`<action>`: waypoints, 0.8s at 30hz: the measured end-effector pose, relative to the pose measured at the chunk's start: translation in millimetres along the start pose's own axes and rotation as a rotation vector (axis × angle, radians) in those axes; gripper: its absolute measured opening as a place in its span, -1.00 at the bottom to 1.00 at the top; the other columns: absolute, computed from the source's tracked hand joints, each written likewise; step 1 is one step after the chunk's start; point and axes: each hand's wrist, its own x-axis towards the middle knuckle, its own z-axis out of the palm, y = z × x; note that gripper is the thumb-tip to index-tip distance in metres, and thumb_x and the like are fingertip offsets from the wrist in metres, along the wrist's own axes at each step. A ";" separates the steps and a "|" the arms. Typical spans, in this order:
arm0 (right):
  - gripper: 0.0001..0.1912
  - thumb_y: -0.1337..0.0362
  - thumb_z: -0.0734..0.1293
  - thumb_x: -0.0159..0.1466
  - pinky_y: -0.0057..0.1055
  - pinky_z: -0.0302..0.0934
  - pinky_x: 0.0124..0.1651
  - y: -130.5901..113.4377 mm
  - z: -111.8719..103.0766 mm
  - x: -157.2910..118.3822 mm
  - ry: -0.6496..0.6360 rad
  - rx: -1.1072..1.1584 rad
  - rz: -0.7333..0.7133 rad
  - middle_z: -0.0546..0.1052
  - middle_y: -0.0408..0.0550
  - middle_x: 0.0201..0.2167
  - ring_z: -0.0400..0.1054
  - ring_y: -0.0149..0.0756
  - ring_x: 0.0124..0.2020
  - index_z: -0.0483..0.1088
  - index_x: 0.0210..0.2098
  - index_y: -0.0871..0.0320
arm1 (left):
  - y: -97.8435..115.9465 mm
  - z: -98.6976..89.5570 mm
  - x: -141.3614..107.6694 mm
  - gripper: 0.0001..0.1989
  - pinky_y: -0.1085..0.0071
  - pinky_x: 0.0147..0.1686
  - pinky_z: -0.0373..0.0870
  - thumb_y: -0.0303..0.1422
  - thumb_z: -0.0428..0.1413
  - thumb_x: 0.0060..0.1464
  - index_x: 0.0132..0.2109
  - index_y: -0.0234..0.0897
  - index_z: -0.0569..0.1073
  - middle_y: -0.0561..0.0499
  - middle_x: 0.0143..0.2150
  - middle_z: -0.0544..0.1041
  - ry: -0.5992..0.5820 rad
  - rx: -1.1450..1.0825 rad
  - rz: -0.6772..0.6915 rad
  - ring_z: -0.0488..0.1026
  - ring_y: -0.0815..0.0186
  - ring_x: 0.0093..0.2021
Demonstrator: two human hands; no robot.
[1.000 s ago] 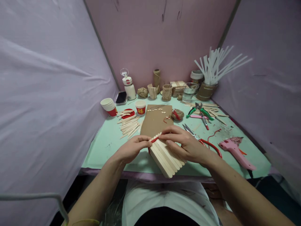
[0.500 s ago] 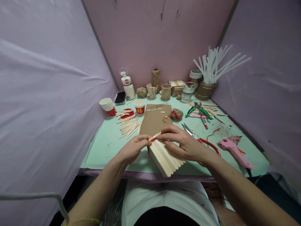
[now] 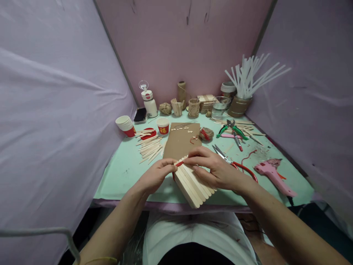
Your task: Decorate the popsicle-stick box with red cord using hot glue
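A box-like piece made of pale wooden craft sticks [image 3: 194, 186] is tilted over the table's front edge. Red cord [image 3: 179, 163] runs across its upper end. My left hand [image 3: 158, 173] pinches the upper left corner, thumb and forefinger at the cord. Over the top right side lies my right hand [image 3: 211, 167], its fingertips pressed at the cord and on the sticks. Beyond the hands is a brown cardboard sheet [image 3: 182, 141] with small wooden pieces [image 3: 188, 128] on it.
Scissors with red handles [image 3: 245, 168] and a pink glue gun [image 3: 275, 178] lie right. Green-handled pliers [image 3: 231, 129] and a twine ball [image 3: 206, 134] are behind. Thin sticks [image 3: 150, 148] and paper cups [image 3: 125, 125] are left; a white bottle [image 3: 150, 106] stands at the back.
The view has shifted very slightly. Both hands keep nearly the same hold on the stick piece.
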 end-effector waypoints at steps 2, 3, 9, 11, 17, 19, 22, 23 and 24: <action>-0.68 0.39 0.21 0.33 -0.21 0.31 -0.01 1.6 1.1 -2.1 0.021 0.025 0.018 0.45 0.05 -0.10 0.35 -0.22 -0.05 0.47 0.00 0.06 | -1.1 0.0 0.1 -0.87 0.37 -0.18 0.21 -0.39 0.09 -0.05 -0.34 -0.30 0.53 0.04 -0.37 0.48 0.006 0.004 0.016 0.33 0.28 -0.27; -0.68 0.40 0.21 0.33 -0.21 0.31 0.00 2.5 1.5 -3.2 0.031 0.036 0.025 0.45 0.05 -0.09 0.35 -0.22 -0.03 0.47 0.01 0.06 | -1.4 0.1 0.1 -0.86 0.37 -0.17 0.22 -0.39 0.09 -0.03 -0.33 -0.30 0.53 0.03 -0.36 0.49 0.007 0.008 0.021 0.34 0.28 -0.26; -0.66 0.40 0.21 0.34 -0.21 0.31 0.03 4.8 1.4 -7.6 0.047 0.063 0.040 0.45 0.06 -0.06 0.35 -0.22 0.00 0.44 0.05 0.08 | -2.9 -0.3 -1.1 -0.84 0.35 -0.13 0.22 -0.38 0.08 0.01 -0.29 -0.32 0.54 0.00 -0.31 0.52 -0.004 0.009 0.022 0.36 0.26 -0.23; -0.66 0.39 0.20 0.35 -0.20 0.31 0.05 4.7 0.9 -8.4 0.050 0.070 0.054 0.45 0.06 -0.05 0.34 -0.22 0.01 0.43 0.06 0.07 | -3.0 -0.6 -1.8 -0.83 0.35 -0.12 0.22 -0.38 0.08 0.01 -0.27 -0.32 0.53 0.00 -0.30 0.52 -0.003 0.012 0.017 0.37 0.25 -0.21; -0.67 0.38 0.19 0.36 -0.19 0.30 0.07 4.8 0.7 -9.0 0.050 0.062 0.066 0.45 0.06 -0.03 0.34 -0.22 0.03 0.44 0.05 0.07 | 4.8 3.5 -6.1 -0.87 0.38 -0.14 0.24 -0.37 0.09 0.03 -0.26 -0.31 0.49 0.03 -0.30 0.49 0.039 0.099 0.041 0.37 0.28 -0.22; -0.68 0.37 0.19 0.36 -0.20 0.31 0.05 4.7 0.7 -8.1 0.061 0.055 0.059 0.46 0.07 -0.04 0.34 -0.22 0.01 0.44 0.04 0.09 | 7.5 5.9 -8.6 -0.82 0.39 -0.16 0.26 -0.37 0.12 0.03 -0.17 -0.29 0.45 0.03 -0.28 0.48 0.088 0.121 0.081 0.38 0.29 -0.22; -0.69 0.35 0.20 0.37 -0.21 0.32 0.04 3.9 0.8 -7.5 0.081 0.048 0.053 0.47 0.06 -0.05 0.36 -0.21 0.00 0.45 0.04 0.09 | 7.9 8.0 -12.3 -0.69 0.38 -0.14 0.29 -0.37 0.13 0.07 -0.01 -0.25 0.38 0.02 -0.24 0.48 0.119 0.148 0.183 0.39 0.28 -0.18; -0.70 0.34 0.19 0.38 -0.22 0.32 0.04 3.4 0.8 -7.9 0.085 0.047 0.056 0.47 0.06 -0.05 0.36 -0.21 0.00 0.44 0.04 0.08 | 7.3 8.1 -13.2 -0.67 0.37 -0.13 0.29 -0.37 0.12 0.09 0.02 -0.25 0.36 0.01 -0.22 0.48 0.112 0.160 0.211 0.40 0.28 -0.16; -0.69 0.33 0.19 0.38 -0.23 0.31 0.05 2.8 0.8 -8.7 0.090 0.048 0.063 0.47 0.06 -0.05 0.36 -0.22 0.00 0.44 0.04 0.08 | 6.5 8.1 -13.8 -0.67 0.37 -0.12 0.30 -0.36 0.12 0.10 0.04 -0.25 0.36 -0.01 -0.20 0.48 0.105 0.172 0.227 0.40 0.27 -0.15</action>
